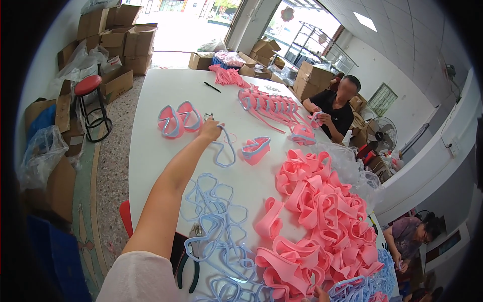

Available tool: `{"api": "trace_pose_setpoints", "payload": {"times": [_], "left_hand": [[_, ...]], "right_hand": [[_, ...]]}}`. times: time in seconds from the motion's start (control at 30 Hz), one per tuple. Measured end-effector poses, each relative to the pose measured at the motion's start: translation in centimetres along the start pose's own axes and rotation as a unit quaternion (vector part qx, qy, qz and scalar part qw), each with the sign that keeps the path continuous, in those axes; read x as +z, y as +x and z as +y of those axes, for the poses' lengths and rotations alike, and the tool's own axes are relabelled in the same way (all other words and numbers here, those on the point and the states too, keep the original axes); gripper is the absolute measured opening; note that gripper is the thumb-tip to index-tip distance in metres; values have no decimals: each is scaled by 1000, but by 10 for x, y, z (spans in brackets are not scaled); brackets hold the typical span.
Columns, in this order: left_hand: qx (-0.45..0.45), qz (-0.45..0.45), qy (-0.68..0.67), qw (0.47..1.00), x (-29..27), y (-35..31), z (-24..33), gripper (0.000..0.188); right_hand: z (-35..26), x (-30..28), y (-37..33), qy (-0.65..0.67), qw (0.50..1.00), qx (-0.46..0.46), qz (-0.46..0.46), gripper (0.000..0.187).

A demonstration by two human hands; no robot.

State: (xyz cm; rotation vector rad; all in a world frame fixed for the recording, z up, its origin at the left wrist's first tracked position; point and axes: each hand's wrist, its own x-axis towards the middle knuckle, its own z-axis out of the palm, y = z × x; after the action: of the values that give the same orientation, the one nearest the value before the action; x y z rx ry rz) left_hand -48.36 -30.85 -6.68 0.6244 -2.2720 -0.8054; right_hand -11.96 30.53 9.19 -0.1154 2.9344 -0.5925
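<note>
**L hand (pixel 210 130) gripping lt-blue loop (pixel 234 157) mid-table**

L hand: arm stretched out, fingers curled nearly closed on one end of the loop. Rest of it trails over the white table (pixel 166 88), btwn a blue-rimmed pink pair (pixel 171 123) on the L & a single rimmed pc (pixel 255 151) on the R. Held by one end prob. bc it's floppy. Small metal tool (pixel 207 116) just past the fingertips; can't tell if touched. Thin pink ring (pixel 232 137) lies beside the loop.

R hand (pixel 321 294): only a bit shows at bottom edge, by the pink heap (pixel 322 201); can't tell how far open or if holding anything.

Closer in: loose tangle of lt-blue loops (pixel 214 221), green-handled pliers (pixel 195 274) next to it, handles twd the person, prob. for quick grab. Pink heap sits to its R, bare pcs w/o rims; looks sorted by kind, both w/in reach.

Far side: rimmed row (pixel 266 105) packed side by side, prob. to save space. Beyond it, bunch of pink strips (pixel 229 75); black pen (pixel 212 87) to the L. Co-worker (pixel 334 113) at R edge has another pink pc (pixel 316 119) in both hands.
</note>
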Motion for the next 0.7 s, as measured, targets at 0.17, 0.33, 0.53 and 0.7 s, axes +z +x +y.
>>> {"api": "trace_pose_setpoints", "payload": {"times": [0.17,0.33,0.53,0.7], "left_hand": [[51,-204,-175,962,4,-27,87,42],[51,-368,34,928,-11,-62,141,62],[111,-233,90,962,14,-79,131,51],[0,-189,0,982,14,-70,122,40]], "right_hand": [[-14,-7,-1,49,999,12,15,62],[13,8,6,100,994,-13,30,61],[7,7,7,178,983,35,-2,61],[20,10,-1,100,995,-10,16,57]]}}
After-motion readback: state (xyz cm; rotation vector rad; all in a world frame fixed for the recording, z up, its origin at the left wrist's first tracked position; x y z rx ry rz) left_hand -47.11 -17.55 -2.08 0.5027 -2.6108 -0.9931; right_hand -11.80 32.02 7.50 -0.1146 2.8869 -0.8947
